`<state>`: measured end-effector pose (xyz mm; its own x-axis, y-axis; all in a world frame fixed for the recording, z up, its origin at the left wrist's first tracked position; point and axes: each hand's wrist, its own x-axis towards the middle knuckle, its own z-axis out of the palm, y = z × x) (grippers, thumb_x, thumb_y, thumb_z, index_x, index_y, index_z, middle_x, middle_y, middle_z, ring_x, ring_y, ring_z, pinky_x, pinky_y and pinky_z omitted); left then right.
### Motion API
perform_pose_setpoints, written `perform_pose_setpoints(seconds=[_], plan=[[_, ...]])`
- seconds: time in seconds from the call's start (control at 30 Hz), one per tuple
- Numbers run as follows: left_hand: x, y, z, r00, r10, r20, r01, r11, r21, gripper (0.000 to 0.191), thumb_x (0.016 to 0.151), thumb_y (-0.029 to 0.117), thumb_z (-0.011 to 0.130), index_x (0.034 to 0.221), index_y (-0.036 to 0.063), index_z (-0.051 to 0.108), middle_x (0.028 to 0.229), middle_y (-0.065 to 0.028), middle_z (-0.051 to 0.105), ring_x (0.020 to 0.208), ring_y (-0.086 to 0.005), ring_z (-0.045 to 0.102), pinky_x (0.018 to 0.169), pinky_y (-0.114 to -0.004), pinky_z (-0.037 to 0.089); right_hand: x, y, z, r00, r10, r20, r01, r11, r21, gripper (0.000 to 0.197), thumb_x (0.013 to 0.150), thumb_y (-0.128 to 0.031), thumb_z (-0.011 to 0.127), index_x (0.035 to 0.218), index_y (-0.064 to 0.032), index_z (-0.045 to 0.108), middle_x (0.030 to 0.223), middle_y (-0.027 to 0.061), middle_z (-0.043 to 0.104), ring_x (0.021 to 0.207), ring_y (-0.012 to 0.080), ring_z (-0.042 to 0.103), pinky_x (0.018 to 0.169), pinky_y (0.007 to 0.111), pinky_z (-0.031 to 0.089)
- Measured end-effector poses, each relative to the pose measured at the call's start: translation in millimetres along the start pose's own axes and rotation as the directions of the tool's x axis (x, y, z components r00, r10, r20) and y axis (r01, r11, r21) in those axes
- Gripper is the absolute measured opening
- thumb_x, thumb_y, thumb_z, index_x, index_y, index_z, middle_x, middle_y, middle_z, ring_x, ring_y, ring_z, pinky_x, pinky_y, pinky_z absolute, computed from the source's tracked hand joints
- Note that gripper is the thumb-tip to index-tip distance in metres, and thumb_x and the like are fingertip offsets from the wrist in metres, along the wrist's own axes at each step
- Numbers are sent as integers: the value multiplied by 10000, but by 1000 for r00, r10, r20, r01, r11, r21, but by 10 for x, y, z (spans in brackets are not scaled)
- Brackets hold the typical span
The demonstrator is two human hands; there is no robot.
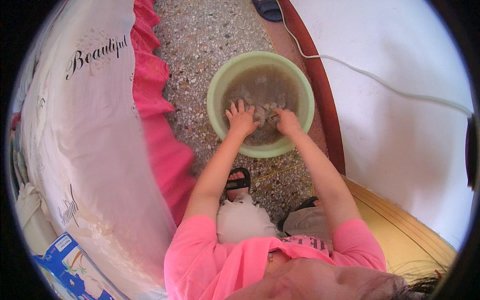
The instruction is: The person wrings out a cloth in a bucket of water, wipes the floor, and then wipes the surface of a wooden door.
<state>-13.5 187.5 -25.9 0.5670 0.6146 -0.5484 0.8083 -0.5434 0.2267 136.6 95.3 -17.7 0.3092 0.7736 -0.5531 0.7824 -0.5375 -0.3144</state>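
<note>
A light green plastic basin [215, 129] of murky brown water [262, 80] stands on the speckled floor in front of me. My left hand [240, 120] is spread, palm down, at the water's surface in the basin's lower left part. To its right, my right hand [288, 122] has its fingers bent at the water, by a soft, wet, greyish mass [265, 112] that looks like cloth. The fingertips are partly hidden in the murk, so I cannot tell whether the right hand grips this mass.
A bed with a pale printed sheet [101, 123] and pink ruffle [161, 127] lies left. On the right, a white cable [348, 67] runs along the white wall [386, 142]. A dark slipper [269, 9] lies beyond the basin. A blue package [75, 266] is at lower left.
</note>
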Motion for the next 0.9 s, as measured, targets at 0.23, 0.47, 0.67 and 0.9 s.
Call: perform_pose_setpoints(seconds=[0.23, 0.47, 0.67, 0.9], plan=[[-91, -149, -209, 964, 128, -234, -193, 941, -279, 896, 571, 382, 782, 1338, 180, 365, 1413, -144, 258, 1279, -365, 245, 1011, -504, 222, -1002, -831, -1393, 896, -284, -342, 373, 899, 230, 378, 684, -52, 589, 1055, -124, 588, 931, 124, 558, 897, 315, 552, 755, 406, 457], [-47, -447, -174, 971, 62, -230, -149, 913, -381, 637, 676, 257, 716, 1234, 78, 466, 1171, -153, 540, 1038, -330, 534, 856, -460, 425, -604, -666, -941, 866, -335, -371, 368, 930, 20, 344, 714, -44, 569, 1045, -135, 594, 954, 116, 557, 890, 315, 558, 749, 396, 461], [-73, -163, -273, 951, -58, 303, 303, 365, -881, 569, 823, 486, 544, 1134, 15, 475, 910, -191, 625, 853, -304, 627, 777, -391, 495, -53, -204, -78, 880, -325, -347, 378, 921, 95, 331, 716, 20, 543, 1020, -100, 595, 968, 128, 564, 918, 340, 548, 777, 407, 447], [-48, -167, -270, 809, 379, 451, 575, -343, -743, 725, 838, 565, 458, 1268, -4, 330, 1162, -236, 492, 1034, -296, 546, 891, -435, 442, -1053, -879, -1368, 840, -405, -361, 530, 757, 382, 295, 691, 30, 579, 979, -32, 577, 943, 109, 583, 888, 263, 579, 749, 323, 465]])
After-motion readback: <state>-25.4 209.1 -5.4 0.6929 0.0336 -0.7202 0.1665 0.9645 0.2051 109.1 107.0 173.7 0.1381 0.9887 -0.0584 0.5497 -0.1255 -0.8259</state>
